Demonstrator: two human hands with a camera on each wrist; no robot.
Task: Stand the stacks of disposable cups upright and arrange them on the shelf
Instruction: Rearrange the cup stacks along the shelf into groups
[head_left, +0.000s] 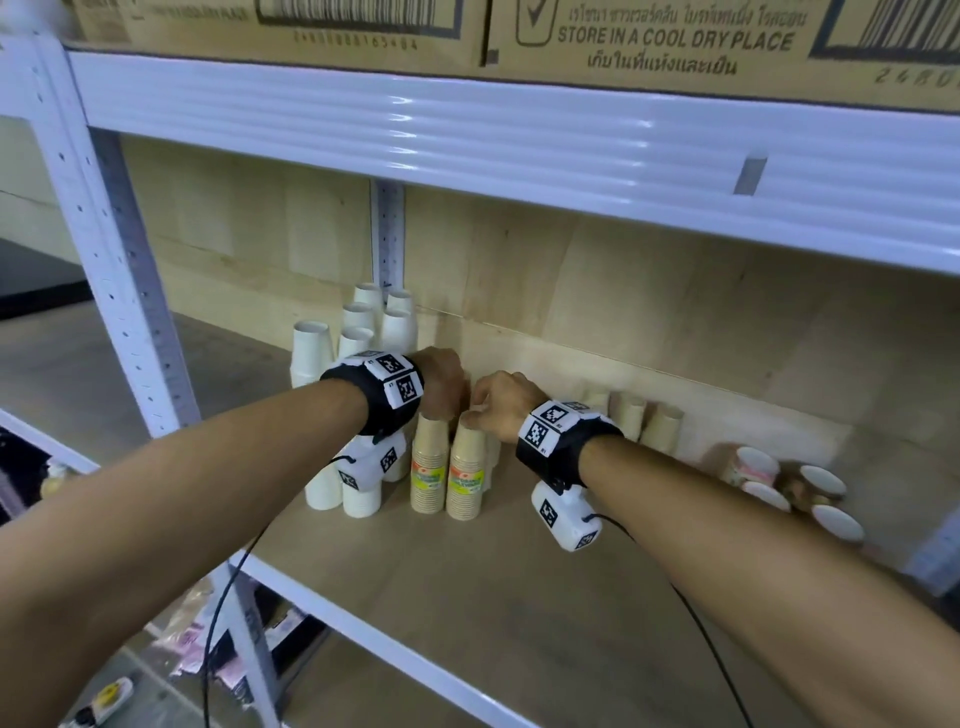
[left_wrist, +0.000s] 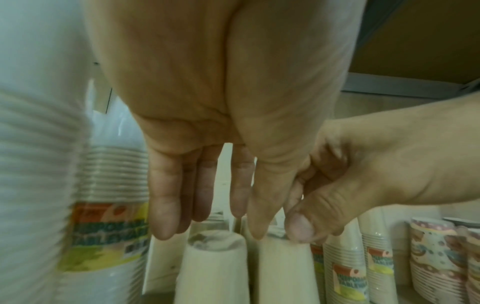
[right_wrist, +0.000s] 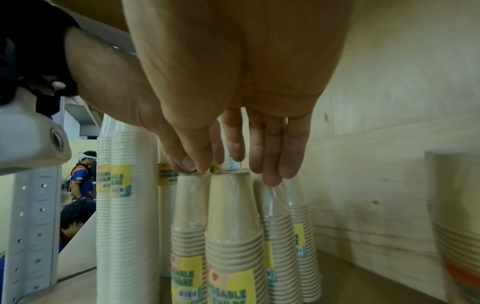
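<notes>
Several wrapped brown cup stacks (head_left: 466, 478) stand upright at the middle of the shelf board (head_left: 519, 597), with white stacks (head_left: 322, 483) to their left. My left hand (head_left: 452, 395) hangs over the brown stacks' tops, fingers (left_wrist: 166, 205) straight, its thumb tip touching one top. My right hand (head_left: 480, 402) is beside it. In the right wrist view its thumb and forefinger (right_wrist: 197, 168) pinch the top of a front brown stack (right_wrist: 189, 216), and the other fingers rest on the stacks behind. Patterned stacks (head_left: 753, 467) lie on their sides at the right.
More brown stacks (head_left: 660, 426) stand against the back wall to the right. The upper shelf beam (head_left: 467, 130) runs low overhead, with cardboard boxes (head_left: 675, 41) on it. A white upright post (head_left: 119, 291) bounds the left. Bare board lies in front of the stacks.
</notes>
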